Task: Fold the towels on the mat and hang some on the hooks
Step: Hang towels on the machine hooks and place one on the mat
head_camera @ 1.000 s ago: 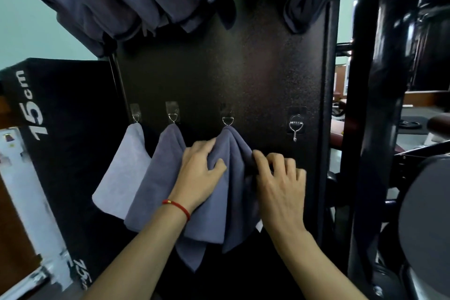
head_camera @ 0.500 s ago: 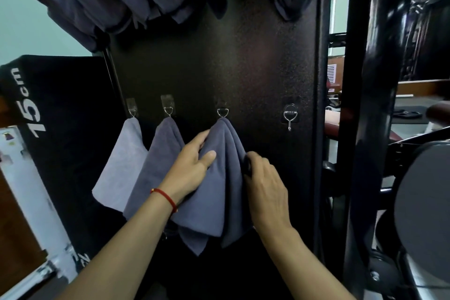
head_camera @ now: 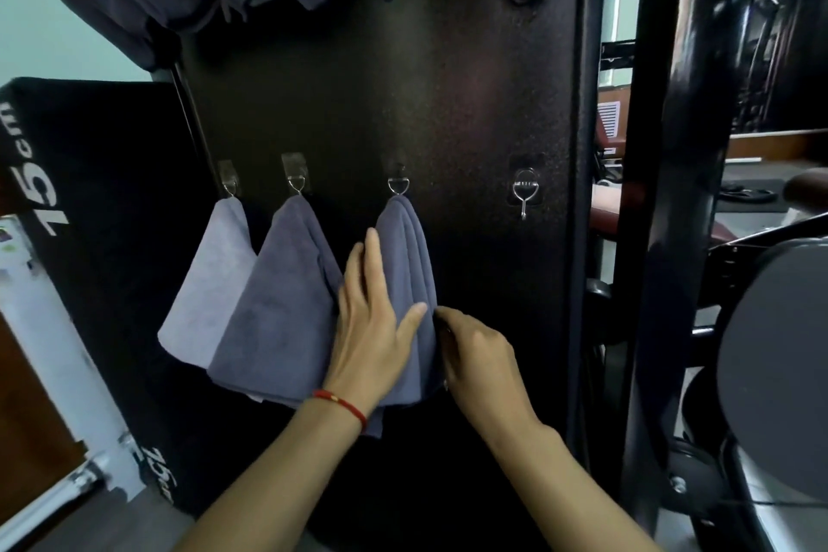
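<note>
Flattened now, left hand [head_camera: 372, 327] presses towel [head_camera: 410, 264], right hand [head_camera: 475, 354] pinches it; "15cm" mat [head_camera: 89, 193].

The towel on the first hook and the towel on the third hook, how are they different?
The first towel is pale grey; the third towel is darker blue-grey. Nobody touches the first towel, while the left hand lies flat on the third towel and the right hand pinches its edge. The first towel hangs farthest left; the third is nearest the empty hook. Both hang from hooks by a corner.
</note>
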